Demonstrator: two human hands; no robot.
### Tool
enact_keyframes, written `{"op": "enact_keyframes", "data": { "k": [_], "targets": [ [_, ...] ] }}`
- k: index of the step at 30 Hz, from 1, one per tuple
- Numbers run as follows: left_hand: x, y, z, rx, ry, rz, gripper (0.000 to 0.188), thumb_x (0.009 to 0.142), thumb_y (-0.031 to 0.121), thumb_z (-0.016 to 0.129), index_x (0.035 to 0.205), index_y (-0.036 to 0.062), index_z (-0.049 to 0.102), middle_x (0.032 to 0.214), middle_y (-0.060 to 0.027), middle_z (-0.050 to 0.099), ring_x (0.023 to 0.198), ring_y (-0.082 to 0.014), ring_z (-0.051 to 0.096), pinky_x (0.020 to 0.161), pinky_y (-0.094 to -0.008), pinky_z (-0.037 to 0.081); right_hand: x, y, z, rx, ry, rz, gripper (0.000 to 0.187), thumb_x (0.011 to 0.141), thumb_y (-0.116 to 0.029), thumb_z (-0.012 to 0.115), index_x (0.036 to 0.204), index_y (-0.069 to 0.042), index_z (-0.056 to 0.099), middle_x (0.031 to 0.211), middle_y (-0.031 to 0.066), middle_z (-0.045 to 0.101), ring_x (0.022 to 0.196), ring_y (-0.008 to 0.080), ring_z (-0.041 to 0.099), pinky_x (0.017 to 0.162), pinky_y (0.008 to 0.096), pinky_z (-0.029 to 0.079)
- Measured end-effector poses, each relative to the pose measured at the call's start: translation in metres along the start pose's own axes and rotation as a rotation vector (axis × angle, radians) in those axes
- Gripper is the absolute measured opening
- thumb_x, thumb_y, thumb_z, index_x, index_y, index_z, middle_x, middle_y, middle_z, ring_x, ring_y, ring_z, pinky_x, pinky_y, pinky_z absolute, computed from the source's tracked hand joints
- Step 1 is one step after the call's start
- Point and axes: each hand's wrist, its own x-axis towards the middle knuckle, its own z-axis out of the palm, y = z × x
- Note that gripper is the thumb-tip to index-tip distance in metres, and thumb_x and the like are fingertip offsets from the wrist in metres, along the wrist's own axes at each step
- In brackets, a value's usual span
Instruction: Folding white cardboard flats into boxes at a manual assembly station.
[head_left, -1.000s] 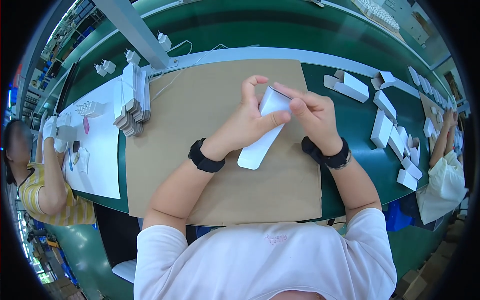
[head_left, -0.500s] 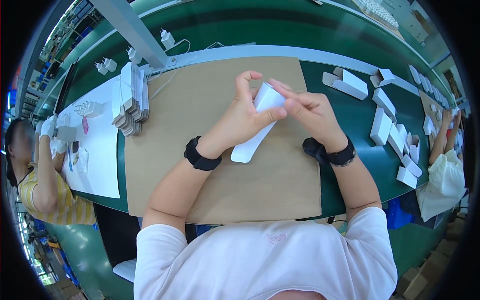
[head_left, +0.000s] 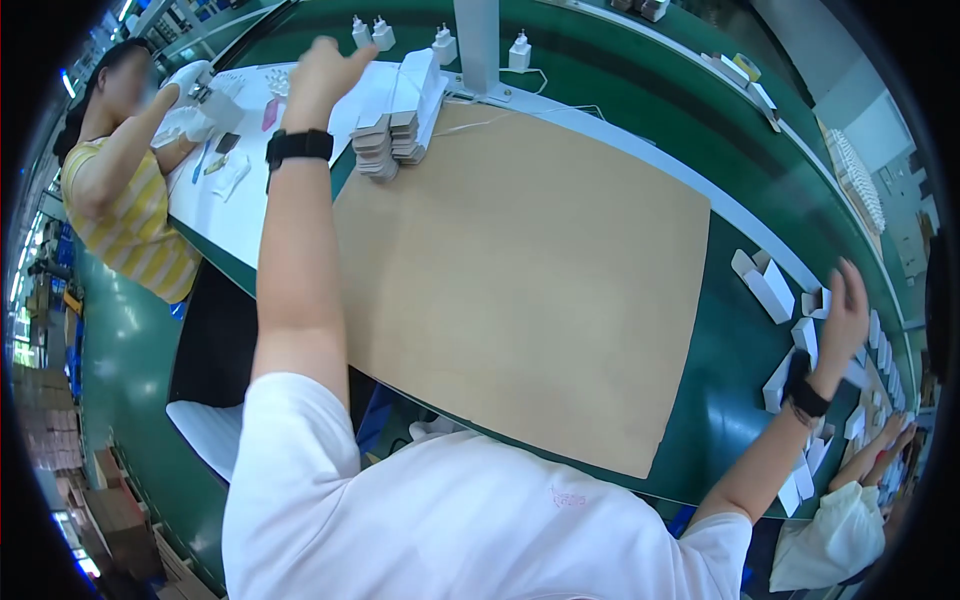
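Note:
My left hand (head_left: 325, 80) is stretched out to the far left, above the white paper sheet and beside the stack of flat folded white cartons (head_left: 390, 140). Its thumb stands apart from the other fingers, and I see nothing in it. On the far right my right hand (head_left: 848, 315) is raised over the folded-up white boxes (head_left: 770, 290), slightly blurred. Its fingers are extended and appear to hold nothing. Several white boxes lie around and under that wrist, partly hidden by it.
Brown cardboard (head_left: 530, 280) covers the middle of the green table. White plug adapters (head_left: 443, 45) stand along the back, by a grey post (head_left: 477, 45). On the left a person in a yellow striped top (head_left: 125, 225) handles small parts; another person's arms (head_left: 880, 450) are at the right.
Both hands have parted from the middle: the left went far left, the right far right. The white box they held has left them. The view has turned.

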Motion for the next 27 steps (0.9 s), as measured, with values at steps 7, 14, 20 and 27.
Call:
{"op": "enact_keyframes", "data": {
  "k": [7,14,20,27],
  "targets": [
    [-0.023,0.016,0.040,-0.214,-0.817,-0.273,0.095,0.067,0.067,0.061,0.118,-0.0117,0.048,0.111,-0.0166,0.058,0.095,-0.0245,0.058,0.077,-0.0329,0.046,-0.015,-0.207,0.205,0.683,-0.951,-0.081,0.056,0.082,-0.021,0.064,0.133,-0.011,0.041,0.106,0.0107,0.058,0.092,0.0152,0.057,0.078,0.0282,0.048],
    [-0.044,0.021,0.037,-0.781,-0.976,-0.327,0.067,0.074,0.044,0.070,0.115,-0.0059,0.053,0.109,-0.0121,0.059,0.096,-0.0170,0.057,0.076,-0.0278,0.046,-0.041,-0.318,0.333,1.252,-1.174,0.579,0.069,0.084,-0.026,0.064,0.139,-0.008,0.026,0.123,0.0114,0.047,0.107,0.0210,0.050,0.087,0.0389,0.043],
    [-0.083,0.061,0.017,-1.294,-0.864,-0.341,0.065,0.071,0.018,0.074,0.122,-0.0036,0.040,0.112,-0.0131,0.055,0.100,-0.0205,0.057,0.084,-0.0309,0.048,-0.038,-0.297,0.284,1.395,-0.977,0.492,0.072,0.080,-0.015,0.066,0.139,-0.009,0.026,0.119,0.0098,0.051,0.104,0.0199,0.052,0.083,0.0369,0.045],
    [-0.141,0.134,-0.004,-1.438,-1.000,-0.281,0.104,0.060,0.028,0.083,0.129,-0.0017,0.012,0.121,-0.0196,0.040,0.112,-0.0277,0.048,0.087,-0.0353,0.047,-0.016,-0.238,0.148,0.997,-0.954,0.244,0.067,0.082,-0.010,0.064,0.140,-0.010,0.029,0.114,0.0107,0.057,0.091,0.0136,0.056,0.080,0.0258,0.046]
  ]
}}
